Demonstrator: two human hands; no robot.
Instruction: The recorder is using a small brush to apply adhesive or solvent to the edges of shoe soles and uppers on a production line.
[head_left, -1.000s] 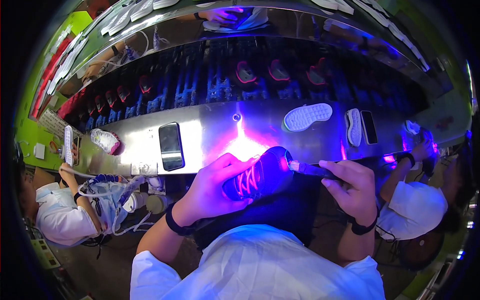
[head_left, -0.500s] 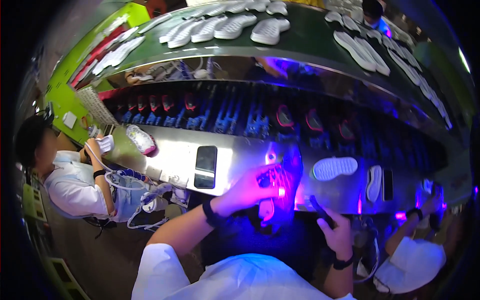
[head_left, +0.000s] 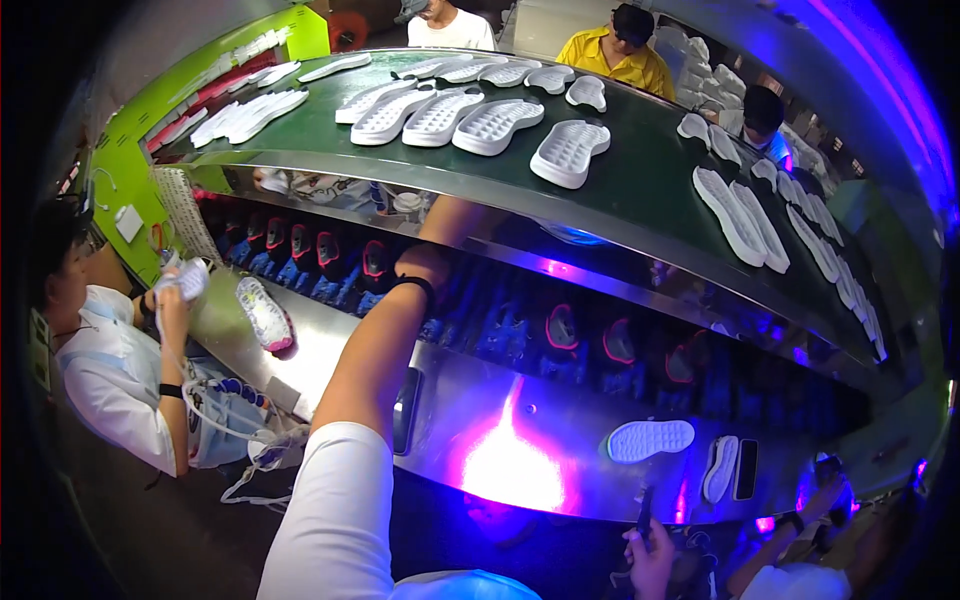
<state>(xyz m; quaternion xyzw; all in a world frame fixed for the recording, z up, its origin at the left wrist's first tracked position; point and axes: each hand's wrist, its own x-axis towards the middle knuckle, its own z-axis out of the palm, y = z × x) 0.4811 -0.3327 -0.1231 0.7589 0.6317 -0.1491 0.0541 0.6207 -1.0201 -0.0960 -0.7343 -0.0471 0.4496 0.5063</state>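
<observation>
My left hand (head_left: 425, 263) reaches far forward into the dark rack (head_left: 490, 325) under the green belt's metal edge. Its fingers are hidden there, so what it touches is unclear. Dark shoe uppers with red-lit rims, such as this upper (head_left: 374, 260), stand in a row on blue holders close to that hand. Low at the right, my right hand (head_left: 650, 556) is closed around a slim dark-handled tool (head_left: 645, 512), its tip pointing up; its exact kind is hard to make out. A white sole (head_left: 650, 440) lies on the metal bench (head_left: 580, 475) beyond the tool.
White soles (head_left: 480, 125) rest on the green belt (head_left: 640, 130). A phone (head_left: 405, 410) lies beside my left forearm; another phone (head_left: 746, 470) is next to a narrow sole (head_left: 719, 470). Purple light glares on the bench. Co-workers sit left, right and across.
My left hand has gone from the purple-lit spot with a dark shoe upper forward into the rack. The view has tilted up. My right hand still grips the tool, lower in view.
</observation>
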